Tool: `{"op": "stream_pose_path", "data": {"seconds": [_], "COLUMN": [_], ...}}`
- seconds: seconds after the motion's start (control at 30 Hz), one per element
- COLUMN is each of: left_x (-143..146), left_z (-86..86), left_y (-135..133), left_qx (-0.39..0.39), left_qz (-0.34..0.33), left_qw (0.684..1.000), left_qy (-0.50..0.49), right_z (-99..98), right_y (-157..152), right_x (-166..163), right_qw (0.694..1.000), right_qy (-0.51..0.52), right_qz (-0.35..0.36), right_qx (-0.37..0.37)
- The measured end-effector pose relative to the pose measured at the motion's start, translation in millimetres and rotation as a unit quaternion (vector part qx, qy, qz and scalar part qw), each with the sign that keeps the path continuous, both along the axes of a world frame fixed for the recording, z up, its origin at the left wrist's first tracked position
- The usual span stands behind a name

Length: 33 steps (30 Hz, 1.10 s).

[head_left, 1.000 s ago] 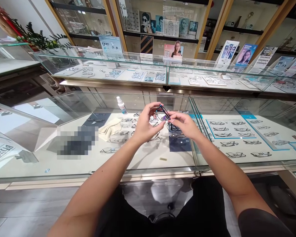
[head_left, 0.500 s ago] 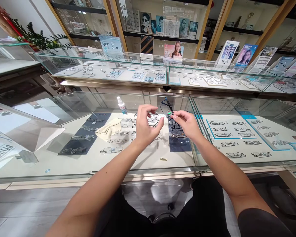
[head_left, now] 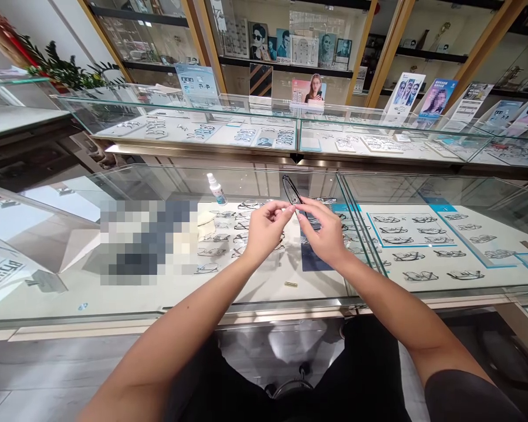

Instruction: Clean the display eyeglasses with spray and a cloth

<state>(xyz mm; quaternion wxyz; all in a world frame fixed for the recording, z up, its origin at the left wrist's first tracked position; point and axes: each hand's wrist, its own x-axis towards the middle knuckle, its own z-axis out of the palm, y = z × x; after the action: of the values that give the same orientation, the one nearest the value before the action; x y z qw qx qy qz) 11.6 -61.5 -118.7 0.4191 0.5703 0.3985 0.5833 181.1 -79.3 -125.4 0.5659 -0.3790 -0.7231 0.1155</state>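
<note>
Step in hand, by the look of it: two-handed close handling of dark eyeglasses, held up off the surface w/ rim end pointing up & away from both hands. R hand: thumb & forefinger pinching the near end of the frame. L hand: thumb & forefinger pressed together at the same spot, so prob pinching it too; exact contact pts too small to see. The fingertips of both hands meet or nearly do, w/ the glasses just above them. Next move, my guess, calls for a steady R hand & a light L one, fingers kept off the lens, no twist on the thin frame.

Containers: glass display case directly under both hands. In it, rows of frames; some partly hidden behind the L hand, more beside & beyond the R hand. Dark blue panel just below R hand, partly covered by it. Well right of R hand, the next section has a blue-edged card w/ frames on it. Rear display case, well beyond both hands, also full of frames.

Spray bottle, upright, beyond & left of L hand; contents n/a, can't tell. Pale cloth left of L hand, partly lost in a pixelated patch. Small gold-coloured bar btwn the forearms, nearer the body.
</note>
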Motion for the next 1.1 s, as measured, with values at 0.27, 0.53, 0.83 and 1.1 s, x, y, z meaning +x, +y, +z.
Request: {"op": "stream_pose_path", "data": {"seconds": [0.27, 0.53, 0.83, 1.1], "left_x": [-7.2, -9.8, 11.3, 91.8], "left_z": [5.5, 7.9, 73.8, 76.7], "left_y": [6.0, 16.6, 62.8, 96.6], "left_qx": [0.012, 0.024, 0.162, 0.163], "left_qz": [0.023, -0.005, -0.031, -0.096], "left_qw": [0.999, 0.996, 0.829, 0.601], "left_qy": [0.020, 0.085, 0.535, 0.777], "right_z": [8.5, 8.8, 23.3, -1.5], "right_y": [15.3, 28.0, 78.0, 108.6], "right_x": [11.8, 19.1, 105.1, 148.0], "right_qw": [0.983, 0.969, 0.968, 0.947], "right_qy": [0.051, 0.053, 0.185, 0.193], "right_qz": [0.067, 0.132, -0.125, -0.210], "right_qx": [-0.162, -0.203, -0.111, -0.146]}}
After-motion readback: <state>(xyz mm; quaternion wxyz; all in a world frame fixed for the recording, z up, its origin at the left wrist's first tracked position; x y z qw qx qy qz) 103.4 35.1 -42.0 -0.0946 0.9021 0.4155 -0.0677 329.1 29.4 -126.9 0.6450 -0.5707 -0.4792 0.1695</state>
